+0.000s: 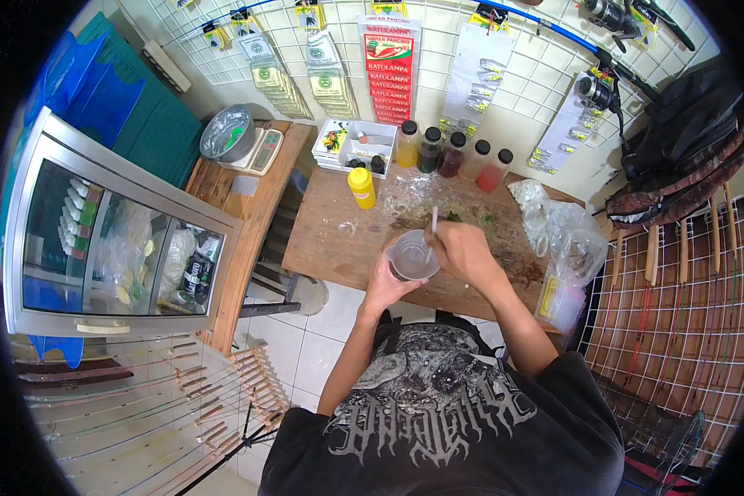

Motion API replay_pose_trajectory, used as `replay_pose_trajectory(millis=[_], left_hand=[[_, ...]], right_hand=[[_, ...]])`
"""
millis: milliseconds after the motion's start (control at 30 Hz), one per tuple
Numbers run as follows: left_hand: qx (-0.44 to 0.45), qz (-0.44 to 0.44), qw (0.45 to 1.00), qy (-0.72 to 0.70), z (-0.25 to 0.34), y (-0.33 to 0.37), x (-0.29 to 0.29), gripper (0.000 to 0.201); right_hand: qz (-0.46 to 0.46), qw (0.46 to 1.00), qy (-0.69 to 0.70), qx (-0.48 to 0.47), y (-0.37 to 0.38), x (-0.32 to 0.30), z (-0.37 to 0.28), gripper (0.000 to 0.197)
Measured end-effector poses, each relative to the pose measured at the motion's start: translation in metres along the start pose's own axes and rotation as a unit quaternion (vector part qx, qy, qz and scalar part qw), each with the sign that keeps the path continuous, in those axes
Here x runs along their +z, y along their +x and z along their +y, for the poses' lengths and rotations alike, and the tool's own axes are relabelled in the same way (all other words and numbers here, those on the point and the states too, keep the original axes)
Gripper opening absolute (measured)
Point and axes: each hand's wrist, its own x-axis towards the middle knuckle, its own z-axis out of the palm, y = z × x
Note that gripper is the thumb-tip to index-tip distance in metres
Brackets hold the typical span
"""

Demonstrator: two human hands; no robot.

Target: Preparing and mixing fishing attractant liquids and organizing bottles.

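My left hand [385, 285] is wrapped round a clear plastic cup [412, 263], held above the near edge of the wooden table. Its inside looks greyish and cloudy. In my right hand [467, 255] is a pale, slim stirring stick [435, 218], pinched close to the cup's right rim. The stick's upper end rises above the fingers; its lower end runs into the cup, where its shape is hard to make out. White powder [413, 192] and dark green crumbs [488, 218] are scattered on the tabletop beyond my hands.
The wooden table [331, 236] carries a yellow squeeze bottle [361, 188], a white divided box [355, 149] and several black-capped jars, one red [494, 172]. Plastic bags [574, 248] lie at its right. A digital scale [262, 153] with a grey bowl [227, 132] and a glass-fronted cabinet [116, 248] stand left.
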Motion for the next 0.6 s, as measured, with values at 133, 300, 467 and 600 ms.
replay_pose_trajectory(millis=[133,300,467,600], left_hand=[[-0.014,-0.006,1.000,-0.009,0.005,0.001,0.001,0.094],[-0.009,-0.007,1.000,-0.004,0.000,-0.001,0.000,0.094],[-0.020,-0.018,1.000,-0.014,0.006,0.001,-0.001,0.096],[-0.011,-0.021,1.000,-0.005,0.000,-0.002,-0.001,0.096]], right_hand=[[0.040,0.999,-0.002,-0.004,0.000,-0.002,-0.005,0.011],[0.053,0.998,-0.021,0.011,0.001,-0.004,0.004,0.013],[0.018,0.999,-0.026,0.006,0.000,-0.006,0.002,0.012],[0.079,0.995,0.002,-0.059,-0.001,0.000,0.002,0.012]])
